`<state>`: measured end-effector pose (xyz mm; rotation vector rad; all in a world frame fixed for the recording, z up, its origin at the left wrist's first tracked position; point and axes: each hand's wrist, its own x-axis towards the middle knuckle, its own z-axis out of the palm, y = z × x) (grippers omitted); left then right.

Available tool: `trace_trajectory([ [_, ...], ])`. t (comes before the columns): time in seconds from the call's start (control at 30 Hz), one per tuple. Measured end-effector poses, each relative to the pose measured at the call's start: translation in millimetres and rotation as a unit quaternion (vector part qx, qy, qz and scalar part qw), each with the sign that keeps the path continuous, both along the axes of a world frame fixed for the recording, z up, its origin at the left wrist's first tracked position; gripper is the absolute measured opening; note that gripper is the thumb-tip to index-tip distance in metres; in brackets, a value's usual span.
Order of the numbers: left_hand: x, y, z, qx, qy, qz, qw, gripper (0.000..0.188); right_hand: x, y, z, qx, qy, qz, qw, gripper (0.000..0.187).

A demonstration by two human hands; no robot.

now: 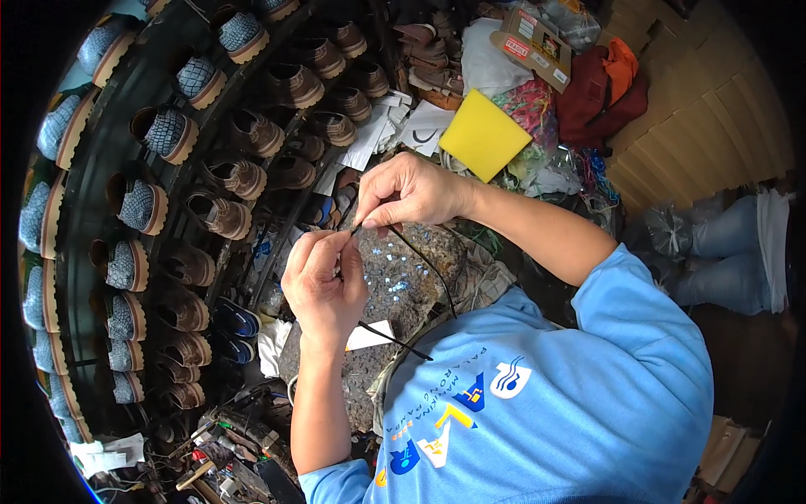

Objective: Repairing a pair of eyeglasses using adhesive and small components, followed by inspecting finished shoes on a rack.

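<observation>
My left hand [323, 270] and my right hand [411, 191] meet above a rough stone block [361, 382], fingertips nearly touching. Both pinch a thin black cord [426, 262] at the same spot. One length of it hangs from my right hand toward my blue shirt. Another black length [388, 338] slants from below my left hand to the shirt; whether the two join is hidden by my fingers. Small bluish-white flecks lie scattered over the stone. A white piece of card [370, 335] rests at its near side, beside my left wrist.
Racks of brown shoes [227, 214] and grey-blue patterned shoes [138, 206] fill the left side. Beyond the stone are a yellow square sheet [484, 134], a cardboard box [537, 50] and a dark red bag [596, 101]. Tools [239, 462] clutter the lower left.
</observation>
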<state>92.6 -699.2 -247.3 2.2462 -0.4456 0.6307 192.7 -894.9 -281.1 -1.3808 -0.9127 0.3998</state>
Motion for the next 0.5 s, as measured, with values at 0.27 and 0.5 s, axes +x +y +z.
trace_trajectory([
  [0.27, -3, 7, 1, 0.002, 0.002, -0.004, 1.0, 0.008, -2, 2, 10, -0.009, -0.056, -0.008, 0.998, 0.008],
  [0.5, -19, 13, 12, -0.016, -0.012, -0.026, 0.999, 0.014, -21, 3, 41, -0.013, -0.198, -0.052, 0.979, 0.01],
])
